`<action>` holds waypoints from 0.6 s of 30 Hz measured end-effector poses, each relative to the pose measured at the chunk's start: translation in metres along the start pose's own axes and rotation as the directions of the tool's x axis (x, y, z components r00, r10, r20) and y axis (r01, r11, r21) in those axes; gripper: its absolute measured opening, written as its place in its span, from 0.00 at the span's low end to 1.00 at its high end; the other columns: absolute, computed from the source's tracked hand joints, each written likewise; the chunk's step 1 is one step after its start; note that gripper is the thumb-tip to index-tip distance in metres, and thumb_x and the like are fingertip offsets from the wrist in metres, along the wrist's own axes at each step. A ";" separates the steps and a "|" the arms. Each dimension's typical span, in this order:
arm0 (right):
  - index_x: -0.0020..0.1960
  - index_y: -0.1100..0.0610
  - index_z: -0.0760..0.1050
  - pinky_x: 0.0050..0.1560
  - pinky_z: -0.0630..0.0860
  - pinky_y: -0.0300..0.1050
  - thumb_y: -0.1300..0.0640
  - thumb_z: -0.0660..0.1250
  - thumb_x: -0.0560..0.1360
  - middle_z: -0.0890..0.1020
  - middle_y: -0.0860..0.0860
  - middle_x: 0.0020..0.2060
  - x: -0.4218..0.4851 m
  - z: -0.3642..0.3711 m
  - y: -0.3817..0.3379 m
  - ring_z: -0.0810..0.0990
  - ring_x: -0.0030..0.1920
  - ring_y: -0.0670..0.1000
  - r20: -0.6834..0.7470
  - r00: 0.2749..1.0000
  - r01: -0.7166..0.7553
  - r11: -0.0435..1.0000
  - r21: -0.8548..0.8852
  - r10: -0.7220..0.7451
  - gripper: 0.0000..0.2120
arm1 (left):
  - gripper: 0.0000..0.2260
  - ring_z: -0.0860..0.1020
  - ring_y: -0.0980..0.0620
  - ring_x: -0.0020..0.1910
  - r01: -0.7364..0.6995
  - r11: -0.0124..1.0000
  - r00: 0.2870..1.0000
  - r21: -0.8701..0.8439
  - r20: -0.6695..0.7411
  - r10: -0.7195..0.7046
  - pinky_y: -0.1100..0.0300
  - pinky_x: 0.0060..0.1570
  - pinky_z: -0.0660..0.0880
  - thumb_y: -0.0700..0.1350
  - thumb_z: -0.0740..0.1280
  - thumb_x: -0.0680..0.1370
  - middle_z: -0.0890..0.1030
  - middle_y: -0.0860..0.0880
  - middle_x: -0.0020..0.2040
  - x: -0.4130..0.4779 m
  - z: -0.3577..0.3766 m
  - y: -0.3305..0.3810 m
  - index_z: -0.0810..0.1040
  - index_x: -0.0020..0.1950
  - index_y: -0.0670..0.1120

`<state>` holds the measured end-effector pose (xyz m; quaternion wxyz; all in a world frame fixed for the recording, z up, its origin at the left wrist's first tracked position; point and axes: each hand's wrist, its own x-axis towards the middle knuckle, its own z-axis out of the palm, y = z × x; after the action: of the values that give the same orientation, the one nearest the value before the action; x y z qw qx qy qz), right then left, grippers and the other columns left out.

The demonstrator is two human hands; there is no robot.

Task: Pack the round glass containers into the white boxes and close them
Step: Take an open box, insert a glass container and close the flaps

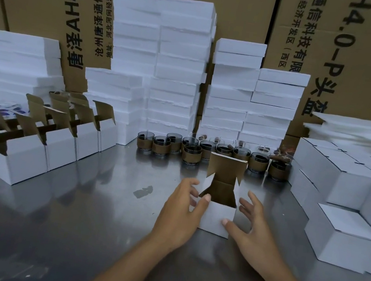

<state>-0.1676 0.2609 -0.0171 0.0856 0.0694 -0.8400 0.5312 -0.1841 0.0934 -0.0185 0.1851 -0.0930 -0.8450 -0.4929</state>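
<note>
A: What stands at the back?

B: Brown cartons [235, 10] printed with black characters, along the far edge of the steel surface [59, 222].

A: And in front of them?

B: Tall stacks of white foam blocks [178, 67] from the far-left corner across the middle. At the right edge, closed white boxes [341, 187] sit stacked in rows, with thin foam sheets [356, 133] piled on top of the farthest ones.

A: The left edge?

B: A row of lidded white boxes [19, 163] with lids raised, brown insides showing.

A: Where are the glass containers [192, 153]?

B: In a crowded row at the foot of the foam stacks, between the left foam and the closed boxes. Each wears a brown band and shows something dark inside.

A: Anything nearer?

B: 1 single white box [215, 213] stands just in front of that row, about mid-surface, its lid flap upright on the far side.

A: The hands?

B: The left hand [177, 218] is at the box's left side, grip wide, fingers spread, thumb at the near-left rim. The right hand [255, 232] is at its right side, grip wide too, thumb tip touching the front face. Neither closes round anything.
</note>
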 end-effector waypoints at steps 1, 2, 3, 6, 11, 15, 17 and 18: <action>0.75 0.46 0.49 0.65 0.61 0.40 0.55 0.72 0.72 0.63 0.47 0.72 -0.001 0.000 0.000 0.63 0.70 0.44 -0.002 1.000 -0.007 1.000 0.005 0.007 0.42 | 0.12 0.73 0.66 0.48 -0.009 1.000 1.000 -0.003 0.002 0.009 0.74 0.42 0.67 0.58 0.58 0.78 0.70 0.65 0.48 0.004 -0.001 0.000 0.63 0.61 0.60; 0.75 0.46 0.48 0.65 0.60 0.39 0.56 0.72 0.72 0.63 0.46 0.72 -0.002 0.000 -0.001 0.62 0.70 0.43 0.000 1.000 -0.015 1.000 0.005 0.015 0.42 | 0.11 0.72 0.67 0.48 -0.017 1.000 1.000 -0.014 -0.006 0.017 0.74 0.41 0.67 0.58 0.57 0.79 0.70 0.66 0.48 0.009 -0.003 -0.001 0.63 0.60 0.61; 0.75 0.45 0.47 0.65 0.59 0.39 0.57 0.72 0.71 0.62 0.45 0.72 -0.002 0.000 -0.001 0.62 0.70 0.43 0.009 1.000 -0.023 1.000 0.002 0.023 0.43 | 0.09 0.73 0.66 0.49 -0.023 0.999 0.999 -0.035 -0.026 0.022 0.73 0.41 0.66 0.57 0.55 0.79 0.71 0.66 0.48 0.017 -0.006 -0.003 0.63 0.59 0.61; 0.75 0.44 0.46 0.68 0.59 0.41 0.64 0.70 0.72 0.61 0.44 0.73 -0.002 0.000 0.000 0.60 0.70 0.41 0.059 0.996 -0.062 0.998 -0.003 0.062 0.44 | 0.08 0.74 0.60 0.49 -0.011 0.997 0.994 -0.083 -0.106 0.002 0.70 0.41 0.67 0.52 0.55 0.81 0.74 0.59 0.49 0.053 -0.014 -0.014 0.67 0.59 0.56; 0.75 0.45 0.46 0.72 0.57 0.44 0.71 0.67 0.72 0.59 0.42 0.73 0.008 -0.001 0.000 0.58 0.72 0.43 0.144 0.979 -0.143 0.990 -0.005 0.143 0.44 | 0.16 0.71 0.54 0.43 0.100 0.986 0.992 0.134 -0.085 -0.089 0.61 0.47 0.67 0.42 0.61 0.79 0.72 0.45 0.52 0.131 -0.021 -0.051 0.68 0.67 0.48; 0.73 0.46 0.49 0.71 0.58 0.43 0.71 0.66 0.72 0.60 0.45 0.73 0.019 0.000 -0.002 0.60 0.72 0.46 0.146 0.966 -0.219 0.976 0.009 0.215 0.41 | 0.21 0.72 0.54 0.39 0.102 0.942 0.994 0.319 0.002 -0.108 0.60 0.49 0.70 0.44 0.61 0.79 0.67 0.44 0.58 0.173 -0.015 -0.075 0.63 0.71 0.56; 0.72 0.46 0.49 0.70 0.58 0.42 0.70 0.66 0.73 0.59 0.45 0.73 0.024 0.000 -0.001 0.60 0.72 0.46 0.156 0.959 -0.237 0.972 -0.006 0.235 0.39 | 0.22 0.73 0.51 0.42 0.090 0.920 0.994 0.382 0.029 -0.109 0.57 0.50 0.73 0.46 0.61 0.79 0.65 0.44 0.59 0.187 -0.011 -0.084 0.62 0.72 0.58; 0.72 0.46 0.48 0.71 0.58 0.42 0.69 0.66 0.73 0.58 0.45 0.73 0.026 0.000 0.000 0.60 0.72 0.47 0.166 0.957 -0.238 0.971 -0.026 0.239 0.39 | 0.21 0.74 0.49 0.44 0.085 0.910 0.993 0.406 0.044 -0.112 0.55 0.52 0.75 0.47 0.61 0.80 0.65 0.45 0.59 0.193 -0.009 -0.087 0.62 0.72 0.59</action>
<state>-0.1927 0.2603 -0.0118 -0.0499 0.0117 -0.8481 0.5273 -0.3880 0.0377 -0.0060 0.1473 -0.0263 -0.9378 -0.3132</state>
